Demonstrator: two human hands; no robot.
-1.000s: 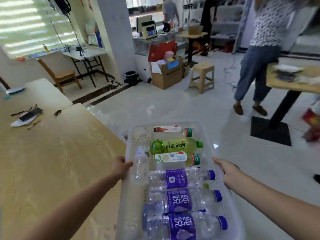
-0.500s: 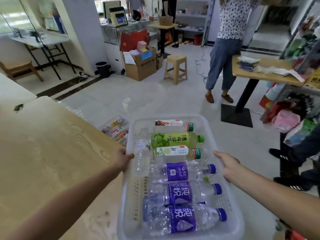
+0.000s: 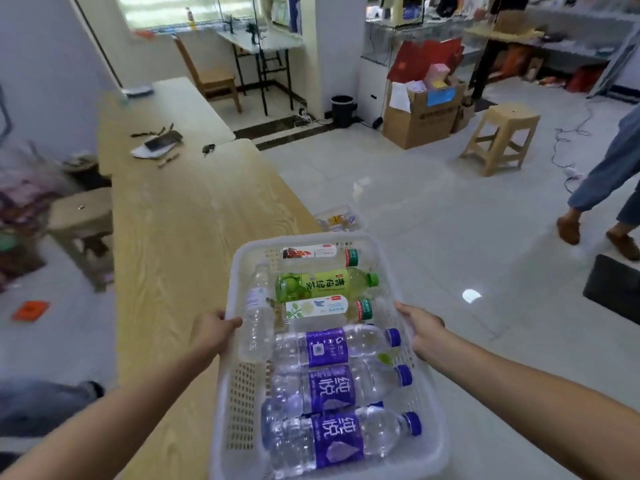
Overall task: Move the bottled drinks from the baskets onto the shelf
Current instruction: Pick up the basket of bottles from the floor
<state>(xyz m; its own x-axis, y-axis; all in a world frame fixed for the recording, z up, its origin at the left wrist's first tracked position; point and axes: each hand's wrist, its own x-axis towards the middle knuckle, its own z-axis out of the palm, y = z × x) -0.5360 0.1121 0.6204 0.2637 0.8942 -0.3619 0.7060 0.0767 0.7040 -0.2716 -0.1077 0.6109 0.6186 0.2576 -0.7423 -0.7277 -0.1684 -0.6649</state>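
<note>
I carry a white plastic basket in front of me, above the floor beside a long table. My left hand grips its left rim and my right hand grips its right rim. Inside lie several bottles on their sides: three purple-labelled water bottles nearest me, a white-labelled tea bottle, a green tea bottle and a red-and-white labelled bottle at the far end. A clear water bottle lies lengthwise along the left side. No shelf is in view.
A long wooden table runs along my left, with a phone and pens at its far end. A second basket of bottles sits on the floor ahead. A person's legs stand at right. Stools, a cardboard box and a bin stand farther off.
My view has swung back to the left, so the table fills more of the left side and the person has slid to the right edge. Both hands keep their grip on the basket.
</note>
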